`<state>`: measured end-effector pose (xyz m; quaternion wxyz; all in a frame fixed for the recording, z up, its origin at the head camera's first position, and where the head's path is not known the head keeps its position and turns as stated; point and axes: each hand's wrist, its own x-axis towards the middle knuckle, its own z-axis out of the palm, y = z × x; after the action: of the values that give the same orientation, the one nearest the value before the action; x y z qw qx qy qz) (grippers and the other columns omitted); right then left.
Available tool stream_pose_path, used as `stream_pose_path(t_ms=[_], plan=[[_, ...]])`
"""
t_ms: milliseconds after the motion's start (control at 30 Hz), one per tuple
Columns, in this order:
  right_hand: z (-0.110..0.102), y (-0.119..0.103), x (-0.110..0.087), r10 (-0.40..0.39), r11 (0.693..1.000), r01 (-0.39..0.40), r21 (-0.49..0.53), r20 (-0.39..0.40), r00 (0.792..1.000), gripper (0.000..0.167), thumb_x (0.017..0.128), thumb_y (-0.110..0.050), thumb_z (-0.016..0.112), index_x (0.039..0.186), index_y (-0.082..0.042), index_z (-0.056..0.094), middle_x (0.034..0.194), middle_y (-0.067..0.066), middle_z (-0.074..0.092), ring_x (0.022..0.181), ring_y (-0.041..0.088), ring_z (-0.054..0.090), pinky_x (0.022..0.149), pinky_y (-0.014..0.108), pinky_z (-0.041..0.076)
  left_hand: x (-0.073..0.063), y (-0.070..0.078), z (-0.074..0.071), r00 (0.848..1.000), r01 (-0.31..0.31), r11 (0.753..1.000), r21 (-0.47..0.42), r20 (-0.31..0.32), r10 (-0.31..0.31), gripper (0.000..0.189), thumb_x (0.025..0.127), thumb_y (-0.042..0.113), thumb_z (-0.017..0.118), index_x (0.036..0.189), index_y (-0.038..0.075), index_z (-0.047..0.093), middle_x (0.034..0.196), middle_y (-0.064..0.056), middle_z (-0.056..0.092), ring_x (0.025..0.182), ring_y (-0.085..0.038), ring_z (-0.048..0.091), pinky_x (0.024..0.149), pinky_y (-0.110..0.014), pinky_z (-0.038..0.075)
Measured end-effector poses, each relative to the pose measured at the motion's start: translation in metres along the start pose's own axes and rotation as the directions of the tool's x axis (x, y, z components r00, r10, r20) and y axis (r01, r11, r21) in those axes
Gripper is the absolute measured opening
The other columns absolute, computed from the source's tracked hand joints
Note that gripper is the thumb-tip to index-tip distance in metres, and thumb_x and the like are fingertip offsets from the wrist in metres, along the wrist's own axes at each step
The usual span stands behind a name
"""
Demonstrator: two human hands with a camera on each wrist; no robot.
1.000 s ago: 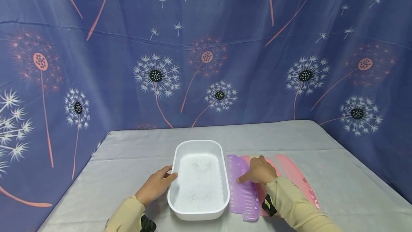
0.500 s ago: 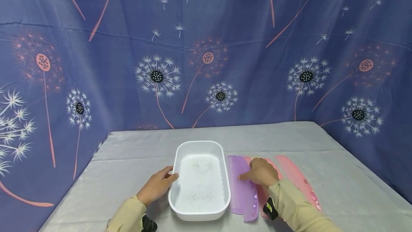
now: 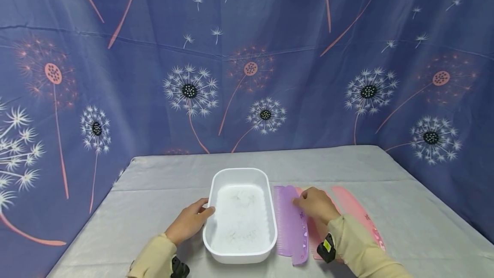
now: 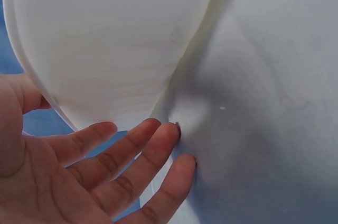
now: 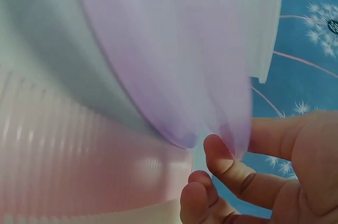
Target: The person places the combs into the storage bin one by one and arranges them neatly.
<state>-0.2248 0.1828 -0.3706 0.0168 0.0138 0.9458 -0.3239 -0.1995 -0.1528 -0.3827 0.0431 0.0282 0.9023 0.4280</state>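
Observation:
A deep white plastic tray (image 3: 239, 258) stands upright in the middle of the table. My left hand (image 3: 188, 222) holds its left wall, thumb over the rim and fingers spread along the outside. To the tray's right, purple combs (image 3: 292, 226) overlap, printed along their right edge. My right hand (image 3: 317, 205) pinches the far right edge of a purple comb (image 5: 229, 49) between thumb and index finger. In the right wrist view this comb is raised apart from another purple comb (image 5: 140, 60) below. A pink comb (image 3: 314, 239) lies partly hidden under my right hand and sleeve.
Another pink comb (image 3: 356, 211) lies slanted farther right, partly behind the right sleeve. Light grey cloth (image 3: 173, 173) covers the table. A blue dandelion-print curtain (image 3: 308, 76) hangs at the back and both sides. Dark devices (image 3: 326, 248) sit on the wrists.
My right hand has shifted slightly right along the purple comb, and its fingers now pinch the edge. The teeth seen across the upper purple comb no longer show. The left hand keeps its place.

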Motion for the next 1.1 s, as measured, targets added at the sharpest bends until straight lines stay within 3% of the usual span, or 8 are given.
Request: stream_pose_path(t_ms=[200, 600, 767, 1100], plan=[[-0.012, -0.001, 0.003, -0.027, 0.999, 0.026, 0.042, 0.033, 0.999, 0.025, 0.093, -0.023, 0.066, 0.079, -0.002, 0.069, 0.079, 0.004, 0.061, 0.079, 0.023, 0.054, 0.069, 0.036, 0.045, 0.0, 0.0, 0.0, 1.0, 0.003, 1.0, -0.018, 0.005, -0.003, 0.047, 0.103, 0.028, 0.057, 0.142, 0.001, 0.056, 0.099, -0.006, 0.067, 0.084, -0.019, 0.059, 0.074, -0.038, 0.048], [-0.038, -0.01, 0.005, -0.066, 0.986, 0.054, 0.156, 0.068, 0.996, 0.042, 0.096, -0.025, 0.064, 0.059, -0.015, 0.047, 0.064, -0.002, 0.044, 0.07, 0.019, 0.048, 0.063, 0.033, 0.035, 0.0, 0.001, 0.0, 1.0, 0.005, 1.0, 0.0, 0.001, -0.005, 0.047, 0.104, 0.029, 0.056, 0.142, 0.002, 0.055, 0.099, -0.006, 0.067, 0.087, -0.02, 0.061, 0.077, -0.041, 0.049], [-0.05, -0.018, 0.007, -0.085, 0.984, 0.07, 0.166, 0.083, 0.993, 0.037, 0.098, -0.028, 0.062, 0.065, -0.013, 0.057, 0.076, 0.001, 0.053, 0.076, 0.022, 0.051, 0.063, 0.034, 0.035, 0.0, 0.0, 0.001, 1.0, -0.007, 1.0, -0.001, -0.009, 0.007, 0.046, 0.103, 0.028, 0.057, 0.142, 0.002, 0.056, 0.101, -0.007, 0.068, 0.088, -0.021, 0.061, 0.078, -0.041, 0.05], [-0.054, -0.04, 0.006, -0.094, 0.976, 0.072, 0.207, 0.098, 0.991, 0.031, 0.099, -0.031, 0.062, 0.082, -0.007, 0.072, 0.08, 0.004, 0.057, 0.078, 0.023, 0.051, 0.061, 0.032, 0.037, 0.0, -0.001, 0.001, 1.0, -0.008, 1.0, 0.005, -0.011, 0.008, 0.046, 0.103, 0.027, 0.057, 0.142, 0.001, 0.056, 0.102, -0.007, 0.068, 0.091, -0.022, 0.062, 0.079, -0.043, 0.05]])
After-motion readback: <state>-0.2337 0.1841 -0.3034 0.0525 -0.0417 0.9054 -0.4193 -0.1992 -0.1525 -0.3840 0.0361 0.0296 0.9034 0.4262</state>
